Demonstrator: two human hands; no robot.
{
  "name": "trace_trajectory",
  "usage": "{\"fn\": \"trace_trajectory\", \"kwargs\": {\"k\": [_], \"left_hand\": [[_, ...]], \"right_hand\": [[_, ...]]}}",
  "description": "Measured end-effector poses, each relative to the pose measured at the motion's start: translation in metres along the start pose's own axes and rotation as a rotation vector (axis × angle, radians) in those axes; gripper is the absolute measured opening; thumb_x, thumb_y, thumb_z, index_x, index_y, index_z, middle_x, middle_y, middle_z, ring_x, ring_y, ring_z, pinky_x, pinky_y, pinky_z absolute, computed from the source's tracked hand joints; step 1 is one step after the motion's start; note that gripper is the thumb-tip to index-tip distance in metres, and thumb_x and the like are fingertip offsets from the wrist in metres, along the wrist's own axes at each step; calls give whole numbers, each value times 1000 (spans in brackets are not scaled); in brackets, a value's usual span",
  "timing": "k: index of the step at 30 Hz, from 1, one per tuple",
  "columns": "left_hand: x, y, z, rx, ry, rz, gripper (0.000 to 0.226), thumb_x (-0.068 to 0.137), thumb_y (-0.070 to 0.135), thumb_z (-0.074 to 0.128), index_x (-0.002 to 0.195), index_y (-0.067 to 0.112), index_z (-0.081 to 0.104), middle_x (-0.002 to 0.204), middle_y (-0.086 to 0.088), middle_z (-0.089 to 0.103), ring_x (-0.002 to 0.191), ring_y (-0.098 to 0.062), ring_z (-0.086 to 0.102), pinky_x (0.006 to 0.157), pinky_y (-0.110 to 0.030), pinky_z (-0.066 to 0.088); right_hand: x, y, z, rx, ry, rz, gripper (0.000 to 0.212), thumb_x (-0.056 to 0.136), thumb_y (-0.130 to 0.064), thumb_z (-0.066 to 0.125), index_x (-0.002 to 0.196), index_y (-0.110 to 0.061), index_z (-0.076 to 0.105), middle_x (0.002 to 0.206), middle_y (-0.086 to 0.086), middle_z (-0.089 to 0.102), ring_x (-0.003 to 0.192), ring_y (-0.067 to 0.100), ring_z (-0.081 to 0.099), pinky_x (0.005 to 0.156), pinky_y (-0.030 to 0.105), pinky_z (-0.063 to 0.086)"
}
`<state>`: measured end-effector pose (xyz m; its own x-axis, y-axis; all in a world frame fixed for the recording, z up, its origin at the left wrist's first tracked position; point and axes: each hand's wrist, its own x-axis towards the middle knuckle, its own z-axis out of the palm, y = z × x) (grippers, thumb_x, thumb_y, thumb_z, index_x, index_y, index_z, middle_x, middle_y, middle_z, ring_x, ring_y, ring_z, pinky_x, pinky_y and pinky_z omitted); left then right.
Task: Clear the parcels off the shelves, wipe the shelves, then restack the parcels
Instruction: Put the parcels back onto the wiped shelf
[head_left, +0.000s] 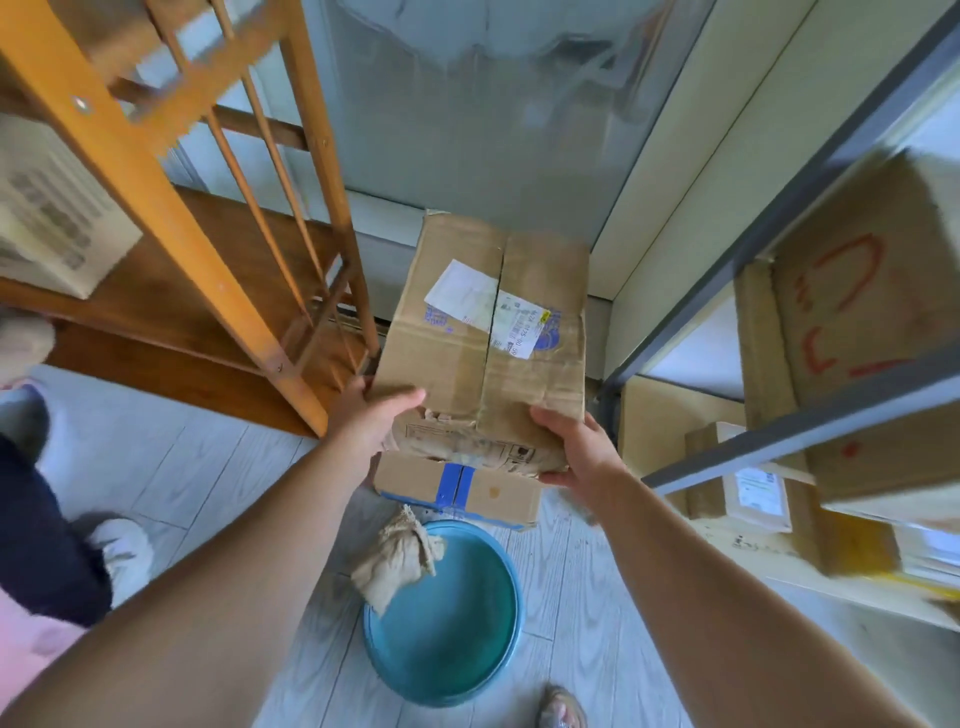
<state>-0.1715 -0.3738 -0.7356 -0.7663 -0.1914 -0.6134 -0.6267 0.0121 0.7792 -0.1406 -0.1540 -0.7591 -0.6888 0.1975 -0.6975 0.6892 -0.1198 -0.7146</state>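
Held parcel (483, 332) above floor parcel (457, 488); basin (447, 613) nearer; cloth (397, 561) on basin rim.

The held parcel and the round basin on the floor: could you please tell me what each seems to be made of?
Creased brown cardboard parcel: corrugated cardboard, matte, judging by folds and torn edges. Round teal basin: probably plastic, with a smooth, slightly glossy surface.

Soft, even daylight fills my view, with a pale sheen on the frosted glass panel (467, 104) behind the cardboard parcel (483, 332) I hold. The parcel looks sharpest. To its left and right, the wooden rack (156, 171) and metal shelves (779, 218) smear with motion blur and bend with wide-angle distortion.
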Motion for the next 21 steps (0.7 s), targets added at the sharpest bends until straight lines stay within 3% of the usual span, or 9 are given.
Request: {"fn": "trace_trajectory", "kwargs": {"k": [3,8,13,17,21], "left_hand": [[-43,46,-11,5,-40,-50,46,76,14,77,113,14,49,103,0,57,91,-21,55,57,-26,41],[-105,115,-20,18,-58,-40,47,77,10,75,112,18,46,102,1,58,83,-15,56,67,-33,45],[-167,171,-27,12,-81,-22,60,74,18,78,124,19,44,123,-3,57,111,-26,55,98,-47,44],[-196,196,-36,-10,-123,-3,47,76,22,76,113,23,47,121,-5,57,101,-23,56,87,-39,47],[-228,217,-55,54,-142,117,57,76,35,77,123,22,47,115,1,49,112,-28,51,89,-43,50]], "right_hand": [[-46,-41,-10,3,-9,13,24,80,-26,70,98,-31,56,100,3,66,98,29,62,94,51,48],[-121,-105,-20,-17,-21,-6,24,79,-30,70,99,-30,57,101,3,68,100,30,63,93,51,49],[-194,-167,-33,-55,-13,-61,23,79,-31,70,98,-30,58,100,3,67,95,28,64,90,50,51],[-237,-197,-36,-54,23,-136,15,83,-27,67,90,-31,55,91,-1,65,80,20,62,86,46,53],[-291,-199,-27,8,88,-188,16,84,-25,67,93,-32,56,93,0,65,82,20,62,84,47,54]]}}
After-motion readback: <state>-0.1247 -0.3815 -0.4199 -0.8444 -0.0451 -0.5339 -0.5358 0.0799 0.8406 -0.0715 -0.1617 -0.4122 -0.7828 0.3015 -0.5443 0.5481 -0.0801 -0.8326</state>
